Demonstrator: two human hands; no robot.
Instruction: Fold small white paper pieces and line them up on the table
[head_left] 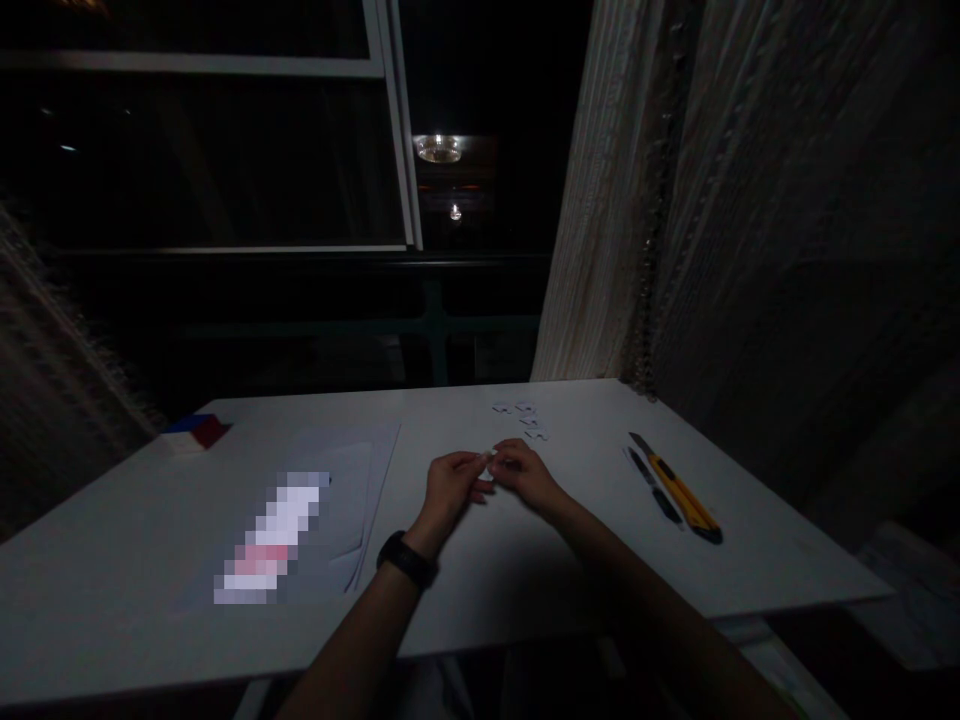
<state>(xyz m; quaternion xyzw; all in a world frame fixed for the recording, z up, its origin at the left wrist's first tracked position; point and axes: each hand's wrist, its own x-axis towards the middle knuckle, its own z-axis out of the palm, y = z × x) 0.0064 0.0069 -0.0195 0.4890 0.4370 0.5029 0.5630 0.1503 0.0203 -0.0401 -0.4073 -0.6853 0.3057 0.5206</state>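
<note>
Mostly hidden — small white piece, dimly lit between fingers.

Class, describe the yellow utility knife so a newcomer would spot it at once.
Start at the white table, then look rightward from the right hand toward the table's right edge. The utility knife lies there, slanted. Unlike the thinner pen-like item just left of it, it has a yellow body.

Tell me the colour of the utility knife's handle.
The handle is mainly yellow with black parts, seen in the head view.
</note>
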